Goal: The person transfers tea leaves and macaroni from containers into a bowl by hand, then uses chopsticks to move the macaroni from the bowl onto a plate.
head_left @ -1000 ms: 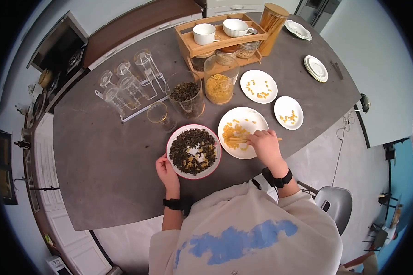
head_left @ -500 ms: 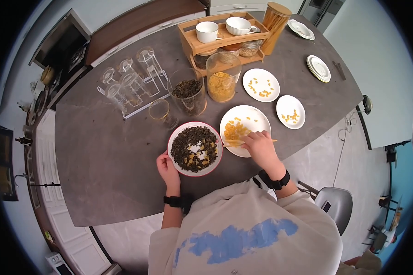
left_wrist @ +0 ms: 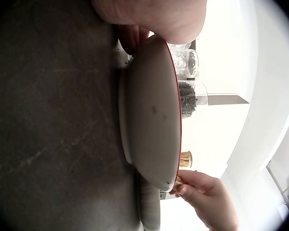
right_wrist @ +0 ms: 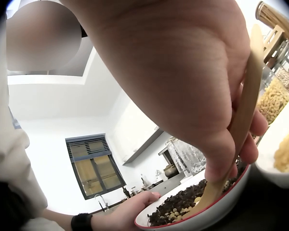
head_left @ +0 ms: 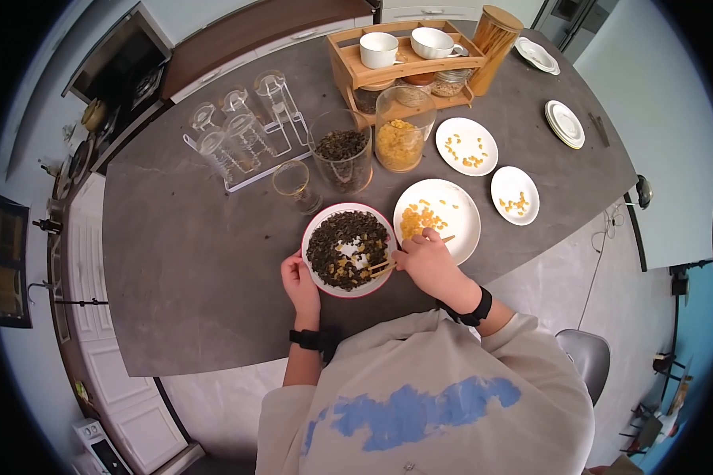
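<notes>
A white bowl with a red rim (left_wrist: 151, 110) stands on the table, filled with dark dried bits (head_left: 329, 237) and some yellow pieces; its white bottom shows in the middle. My left hand (head_left: 302, 286) holds the bowl's left edge, thumb at the rim. In my right hand (head_left: 436, 271) are wooden tongs (right_wrist: 245, 103), pinched between thumb and fingers. Their tips (head_left: 382, 269) reach over the bowl's right rim, down at its contents. Just right of the bowl is a white plate (head_left: 463, 229) with a heap of small yellow pasta-like pieces (head_left: 420, 220).
Two smaller plates (head_left: 467, 133) (head_left: 503, 207) carry scattered yellow pieces. Behind the bowl stand a glass (head_left: 295, 186), a jar of dark bits (head_left: 345, 162) and a jar of yellow pieces (head_left: 398, 146). A glass rack (head_left: 253, 178) and wooden shelf (head_left: 364, 75) stand farther back.
My right hand has moved left with the tongs, from the yellow heap on the plate to the bowl's right side. The left hand stays at the bowl's edge.
</notes>
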Motion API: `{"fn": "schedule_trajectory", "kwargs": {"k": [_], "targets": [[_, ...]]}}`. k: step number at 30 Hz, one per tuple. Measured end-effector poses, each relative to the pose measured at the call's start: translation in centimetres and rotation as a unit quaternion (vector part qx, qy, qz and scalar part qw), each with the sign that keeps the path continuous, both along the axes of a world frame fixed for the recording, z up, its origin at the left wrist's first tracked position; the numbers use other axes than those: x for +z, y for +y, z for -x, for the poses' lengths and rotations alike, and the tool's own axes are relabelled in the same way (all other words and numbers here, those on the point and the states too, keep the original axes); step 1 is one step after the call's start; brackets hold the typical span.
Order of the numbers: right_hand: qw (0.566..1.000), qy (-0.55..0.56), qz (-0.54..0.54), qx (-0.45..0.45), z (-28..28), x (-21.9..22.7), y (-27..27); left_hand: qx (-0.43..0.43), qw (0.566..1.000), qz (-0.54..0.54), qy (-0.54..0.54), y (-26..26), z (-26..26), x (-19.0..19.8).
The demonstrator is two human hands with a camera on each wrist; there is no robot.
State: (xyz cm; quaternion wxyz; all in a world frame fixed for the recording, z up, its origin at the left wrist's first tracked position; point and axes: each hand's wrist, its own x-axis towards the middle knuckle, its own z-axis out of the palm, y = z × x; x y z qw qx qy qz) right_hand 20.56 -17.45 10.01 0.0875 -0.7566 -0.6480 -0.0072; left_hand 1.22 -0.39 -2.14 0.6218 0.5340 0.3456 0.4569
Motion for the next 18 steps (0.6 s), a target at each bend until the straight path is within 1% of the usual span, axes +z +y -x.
{"fn": "schedule_trajectory", "kwargs": {"k": [5, 8, 14, 18], "targets": [[0.999, -0.045, -0.004, -0.004, 0.1, -1.2, 0.9, 0.004, 1.0, 0.007, 0.004, -0.1, -0.1, 0.3], [0.997, -0.072, -0.02, -0.026, -0.1, -2.0, 1.5, 0.003, 1.0, 0.005, -0.002, -0.1, -0.2, 0.3], [0.995, -0.066, -0.061, -0.045, -0.5, -1.6, 1.8, 0.0, 1.0, 0.0, -0.007, -0.2, -0.1, 0.4], [0.997, -0.046, -0.042, -0.048, 0.0, -1.4, 1.4, -0.004, 1.0, -0.001, -0.003, -0.1, 0.0, 0.2]]}}
